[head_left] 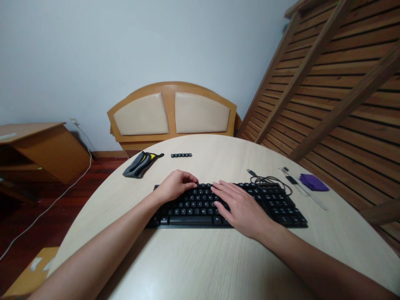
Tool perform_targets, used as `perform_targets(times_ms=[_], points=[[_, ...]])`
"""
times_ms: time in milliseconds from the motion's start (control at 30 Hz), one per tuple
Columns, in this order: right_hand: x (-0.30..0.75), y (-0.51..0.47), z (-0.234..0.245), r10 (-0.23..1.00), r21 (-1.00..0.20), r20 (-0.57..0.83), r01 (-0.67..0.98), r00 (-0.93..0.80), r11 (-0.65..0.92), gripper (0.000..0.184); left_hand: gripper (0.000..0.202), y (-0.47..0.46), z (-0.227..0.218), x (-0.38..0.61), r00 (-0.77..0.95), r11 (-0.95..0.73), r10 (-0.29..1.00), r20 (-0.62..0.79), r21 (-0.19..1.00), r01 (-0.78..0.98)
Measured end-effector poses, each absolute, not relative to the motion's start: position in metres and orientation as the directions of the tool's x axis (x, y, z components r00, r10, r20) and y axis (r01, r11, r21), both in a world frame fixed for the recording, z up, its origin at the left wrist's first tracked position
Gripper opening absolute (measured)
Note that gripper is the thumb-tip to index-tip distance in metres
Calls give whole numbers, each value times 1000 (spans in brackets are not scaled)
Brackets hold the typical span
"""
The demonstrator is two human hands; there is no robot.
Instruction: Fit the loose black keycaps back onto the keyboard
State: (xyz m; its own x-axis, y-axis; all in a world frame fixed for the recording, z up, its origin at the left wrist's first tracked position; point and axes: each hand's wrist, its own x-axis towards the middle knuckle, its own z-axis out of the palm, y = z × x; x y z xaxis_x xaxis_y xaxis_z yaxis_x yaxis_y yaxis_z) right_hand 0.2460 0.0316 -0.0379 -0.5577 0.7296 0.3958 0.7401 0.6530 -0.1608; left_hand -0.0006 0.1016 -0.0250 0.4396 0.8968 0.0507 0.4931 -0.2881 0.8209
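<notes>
A black keyboard [275, 204] lies on the round pale wooden table [200, 258] in front of me. My left hand [175, 185] rests at the keyboard's upper left corner with its fingers curled down onto the top row of keys. My right hand [239, 206] lies flat over the middle keys, fingers stretched out toward the left. A short row of loose black keycaps [181, 155] sits on the table beyond the keyboard. The keyboard's coiled cable [265, 180] with its plug lies at the upper right.
A black and yellow tool [140, 163] lies at the far left of the table. A purple cloth [313, 182] and thin small tools [298, 185] lie to the right. A wooden headboard [171, 112], slatted bed frame [337, 83] and desk [40, 150] stand beyond.
</notes>
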Motion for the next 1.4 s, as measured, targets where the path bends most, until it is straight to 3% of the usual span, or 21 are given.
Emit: perform_targets(times_ms=[267, 900, 1400], points=[[247, 32, -38, 732, -221, 405, 718, -548, 660, 41, 17, 95, -17, 4, 452, -396, 884, 117, 702, 592], [248, 31, -38, 738, -196, 360, 727, -571, 658, 45, 29, 79, -8, 13, 583, -624, 776, 240, 421, 658], [248, 31, -38, 737, -219, 383, 720, -557, 658, 47, 16, 89, -15, 5, 531, -551, 825, 191, 479, 684]])
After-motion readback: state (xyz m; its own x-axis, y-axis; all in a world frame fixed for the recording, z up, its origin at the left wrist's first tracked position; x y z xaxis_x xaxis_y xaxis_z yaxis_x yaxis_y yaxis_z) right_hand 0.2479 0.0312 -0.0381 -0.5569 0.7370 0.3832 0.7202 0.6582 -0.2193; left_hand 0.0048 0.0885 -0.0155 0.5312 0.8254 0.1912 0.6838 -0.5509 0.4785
